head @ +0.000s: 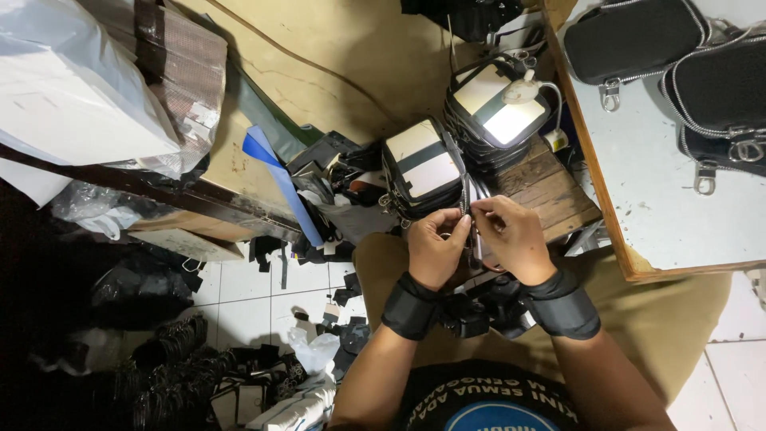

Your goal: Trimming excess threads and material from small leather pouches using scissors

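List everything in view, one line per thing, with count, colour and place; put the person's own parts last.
zipper strip: one, dark with metal teeth, pinched between both hands
bag panels: two stacks, black with pale faces, ahead of the hands
finished bags: at least two, black with silver zips, on the table at upper right
table: one, pale top with wooden edge, right
wooden crate: one, brown, under the far stack
blue strip: one, leaning left of the stacks
scraps: many, black, on the white tiled floor
wrapped bundle: one, white, upper left
wrist straps: two, black
left hand: gripping the zipper strip
right hand: gripping the zipper strip
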